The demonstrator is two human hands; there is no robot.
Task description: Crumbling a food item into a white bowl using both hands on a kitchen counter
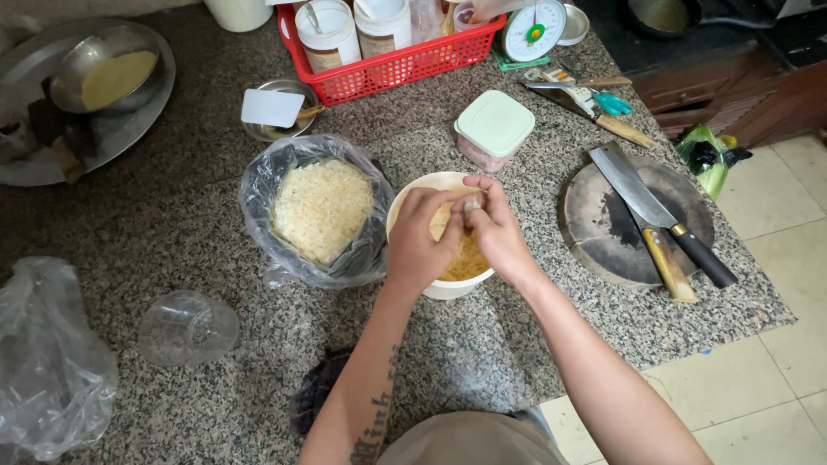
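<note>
Both my hands hover together over a white bowl [412, 195] holding yellowish chopped bits [469, 261] on the granite counter. My left hand [419, 239] curls over the bowl's left side, fingers bent. My right hand [493, 226] meets it from the right, and the fingertips of both pinch a small pale piece [470, 206] between them. Left of the bowl, a clear plastic bag [314, 211] lies open with pale minced material inside.
A round dark chopping board [603, 232] with two cleavers [655, 211] lies right. A lidded tub [493, 127], red basket of jars [392, 60], kitchen scale [534, 30], metal bowls [108, 73], an overturned clear cup [185, 325] and a crumpled bag [47, 362] surround the counter.
</note>
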